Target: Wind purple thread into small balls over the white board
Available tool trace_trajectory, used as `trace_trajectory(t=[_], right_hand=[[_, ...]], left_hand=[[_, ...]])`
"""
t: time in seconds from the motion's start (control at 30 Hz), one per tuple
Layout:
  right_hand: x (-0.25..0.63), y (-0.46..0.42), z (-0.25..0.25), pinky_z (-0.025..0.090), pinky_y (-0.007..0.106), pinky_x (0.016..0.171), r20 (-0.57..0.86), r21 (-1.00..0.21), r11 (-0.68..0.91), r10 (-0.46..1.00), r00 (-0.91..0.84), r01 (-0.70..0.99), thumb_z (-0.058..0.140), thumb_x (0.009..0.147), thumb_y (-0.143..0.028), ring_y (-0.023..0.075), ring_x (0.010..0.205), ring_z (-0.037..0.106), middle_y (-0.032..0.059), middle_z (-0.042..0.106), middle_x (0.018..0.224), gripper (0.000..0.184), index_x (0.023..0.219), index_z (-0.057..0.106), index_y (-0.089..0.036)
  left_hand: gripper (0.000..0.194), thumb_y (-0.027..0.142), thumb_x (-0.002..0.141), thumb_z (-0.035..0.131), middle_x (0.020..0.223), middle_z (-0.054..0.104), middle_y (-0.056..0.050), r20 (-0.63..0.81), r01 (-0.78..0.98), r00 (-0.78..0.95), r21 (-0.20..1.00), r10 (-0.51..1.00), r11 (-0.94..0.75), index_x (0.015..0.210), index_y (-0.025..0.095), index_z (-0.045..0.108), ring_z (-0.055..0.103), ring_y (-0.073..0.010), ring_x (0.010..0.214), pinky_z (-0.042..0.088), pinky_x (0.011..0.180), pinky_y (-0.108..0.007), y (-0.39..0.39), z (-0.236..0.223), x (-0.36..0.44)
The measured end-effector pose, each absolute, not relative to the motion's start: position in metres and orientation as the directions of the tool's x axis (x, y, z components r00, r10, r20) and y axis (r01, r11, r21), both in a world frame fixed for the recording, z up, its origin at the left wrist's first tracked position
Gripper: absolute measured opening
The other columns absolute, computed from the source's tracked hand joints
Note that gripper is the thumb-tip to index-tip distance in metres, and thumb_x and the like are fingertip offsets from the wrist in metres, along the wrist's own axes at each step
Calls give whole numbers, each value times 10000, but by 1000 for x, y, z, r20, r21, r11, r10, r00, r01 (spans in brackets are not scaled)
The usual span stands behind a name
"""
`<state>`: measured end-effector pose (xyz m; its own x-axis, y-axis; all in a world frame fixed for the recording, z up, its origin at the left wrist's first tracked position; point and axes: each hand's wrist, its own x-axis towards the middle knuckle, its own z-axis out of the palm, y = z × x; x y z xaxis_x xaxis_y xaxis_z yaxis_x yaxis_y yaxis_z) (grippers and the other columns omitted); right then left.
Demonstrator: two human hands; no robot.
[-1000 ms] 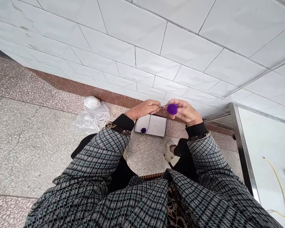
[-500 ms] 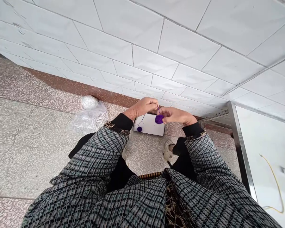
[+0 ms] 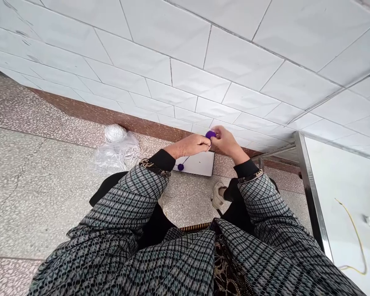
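Note:
A ball of purple yarn (image 3: 210, 134) is in the fingers of my right hand (image 3: 227, 143), held up in front of me. My left hand (image 3: 191, 145) is closed just left of the ball, its fingertips pinching the purple strand close against it. Below the hands a shallow white box (image 3: 201, 165) with dark edges lies on the floor. Inside it, near the left end, sits a smaller purple yarn ball (image 3: 180, 167), with a strand rising from it toward my left hand. My left hand and wrist cover part of the box.
On the floor to the left are a white yarn ball (image 3: 115, 132) and a clear plastic bag (image 3: 113, 157) with white yarn. A tiled wall (image 3: 185, 70) rises close ahead. At right stands a metal-edged white table (image 3: 335, 181) with a yellow cord (image 3: 359, 238) on it.
The larger ball first came left and down with my right hand, then rose up beside my left fingers. My left hand has dipped slightly. The strand between the hands has shortened.

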<state>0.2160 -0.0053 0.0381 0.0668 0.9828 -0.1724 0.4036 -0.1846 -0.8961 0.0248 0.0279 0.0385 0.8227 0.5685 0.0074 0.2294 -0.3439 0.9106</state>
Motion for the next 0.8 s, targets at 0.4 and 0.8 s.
trace_trajectory(t=[0.4,0.8], right_hand=[[224,-6,56,533,307,741,-98,-989,-106,992,79,105,774,704,-337,129,724,576,-7,642,864,350,955,558,-225],[226,-15,70,464,246,628,-94,-954,-131,985,-145,-270,828,710,-395,98,682,537,-3,643,946,509,1112,557,-241]], left_hand=[[193,249,857,531,673,553,16,-44,264,842,903,537,-339,676,186,556,486,-142,660,354,697,-284,23,37,28],[208,259,887,529,647,497,32,-77,344,716,904,693,-256,692,189,544,446,-141,649,333,686,-287,29,37,23]])
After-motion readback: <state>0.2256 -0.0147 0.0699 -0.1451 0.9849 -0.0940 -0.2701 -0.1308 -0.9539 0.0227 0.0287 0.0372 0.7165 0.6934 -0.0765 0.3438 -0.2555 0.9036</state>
